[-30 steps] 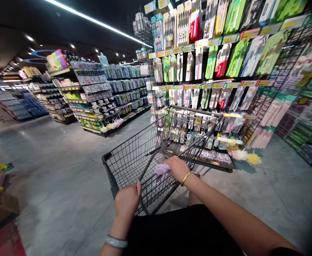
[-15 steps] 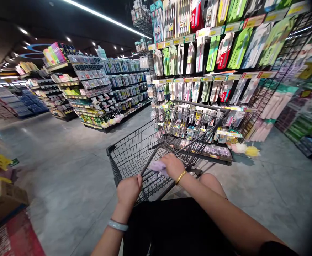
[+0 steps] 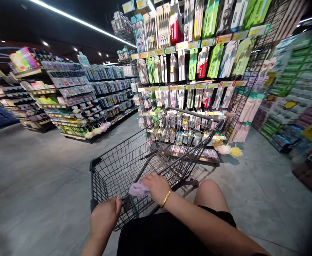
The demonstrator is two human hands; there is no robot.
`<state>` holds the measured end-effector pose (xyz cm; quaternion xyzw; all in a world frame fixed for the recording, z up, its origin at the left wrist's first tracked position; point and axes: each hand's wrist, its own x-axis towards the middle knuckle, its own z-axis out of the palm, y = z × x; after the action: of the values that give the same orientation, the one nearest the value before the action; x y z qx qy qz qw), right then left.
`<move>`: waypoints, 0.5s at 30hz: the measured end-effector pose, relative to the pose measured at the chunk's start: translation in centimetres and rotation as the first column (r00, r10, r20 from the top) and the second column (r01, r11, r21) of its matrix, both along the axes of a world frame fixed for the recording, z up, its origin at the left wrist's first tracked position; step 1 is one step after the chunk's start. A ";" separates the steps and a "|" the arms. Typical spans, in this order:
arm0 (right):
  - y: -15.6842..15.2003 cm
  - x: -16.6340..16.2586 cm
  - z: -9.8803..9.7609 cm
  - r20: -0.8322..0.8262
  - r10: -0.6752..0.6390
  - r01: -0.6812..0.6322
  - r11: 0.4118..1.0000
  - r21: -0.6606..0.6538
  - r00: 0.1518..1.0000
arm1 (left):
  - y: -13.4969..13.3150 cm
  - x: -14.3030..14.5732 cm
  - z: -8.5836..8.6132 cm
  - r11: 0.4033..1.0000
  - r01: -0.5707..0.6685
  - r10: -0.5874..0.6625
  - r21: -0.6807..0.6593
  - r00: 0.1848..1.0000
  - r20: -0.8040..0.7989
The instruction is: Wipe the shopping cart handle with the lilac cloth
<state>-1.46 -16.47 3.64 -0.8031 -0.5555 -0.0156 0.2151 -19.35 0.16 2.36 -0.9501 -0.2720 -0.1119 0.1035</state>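
Note:
A black wire shopping cart (image 3: 123,167) stands in front of me on the grey store floor. My left hand (image 3: 104,217) is closed round the left end of the cart's handle. My right hand (image 3: 156,185) is closed on the handle further right, with a small lilac cloth (image 3: 138,189) pressed under its fingers. A gold bangle sits on the right wrist. The cart's basket looks empty. My knee (image 3: 210,192) shows beside the cart.
A rack of hanging toothbrush packs (image 3: 188,71) rises right behind the cart. Green-boxed goods fill shelves at the right (image 3: 297,92). More shelf rows (image 3: 65,96) line the left across an open floor aisle (image 3: 38,177).
The cart and both hands have shifted left and nearer in the view. The boxes at the lower left have left the picture. Both hands keep their hold on the handle.

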 end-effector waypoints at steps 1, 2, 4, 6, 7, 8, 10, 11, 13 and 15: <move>-1.0 1.1 0.2 -0.004 -0.024 0.024 1.000 -0.013 1.000 | 0.1 0.0 0.1 1.000 0.001 -0.001 0.002 1.000 -0.002; -2.2 2.4 0.4 -0.008 -0.063 0.062 0.998 -0.026 0.998 | 0.1 0.1 0.1 1.000 -0.007 0.007 0.005 1.000 0.000; -4.5 4.8 0.8 -0.002 -0.200 0.200 0.980 -0.008 0.980 | 0.0 0.2 0.2 0.999 -0.034 0.034 0.009 0.999 0.001; -5.2 5.6 0.9 -0.001 -0.322 0.322 0.947 0.004 0.947 | -0.1 0.6 0.2 0.999 -0.053 0.053 0.005 0.999 -0.004; -4.7 5.0 0.7 -0.006 -0.329 0.329 0.944 0.003 0.944 | -0.1 0.8 0.2 0.999 -0.054 0.054 -0.001 0.999 -0.008; -3.8 3.8 0.4 -0.011 -0.283 0.283 0.959 0.001 0.959 | -0.1 1.1 0.2 0.999 -0.053 0.052 -0.007 0.999 -0.011; -1.4 0.5 -0.2 -0.023 -0.072 0.073 0.997 0.001 0.997 | 0.0 1.6 0.1 0.999 -0.043 0.043 -0.021 0.999 -0.016; -0.3 -1.0 -0.5 -0.023 0.055 -0.055 0.998 0.002 0.998 | 0.1 1.8 0.1 0.999 -0.035 0.034 -0.030 0.999 -0.019; 0.8 -2.4 -0.8 -0.036 0.157 -0.157 0.988 -0.009 0.987 | 0.5 2.0 0.1 0.999 -0.010 0.008 -0.051 1.000 -0.029; -0.3 -0.8 -0.6 -0.052 0.111 -0.112 0.993 -0.021 0.992 | 1.1 1.9 0.0 0.997 0.021 -0.023 -0.068 0.999 -0.037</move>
<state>-2.24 -16.82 3.02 -0.7734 -0.5940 0.0232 0.2202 -17.47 1.24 2.38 -0.9580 -0.2632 -0.0858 0.0750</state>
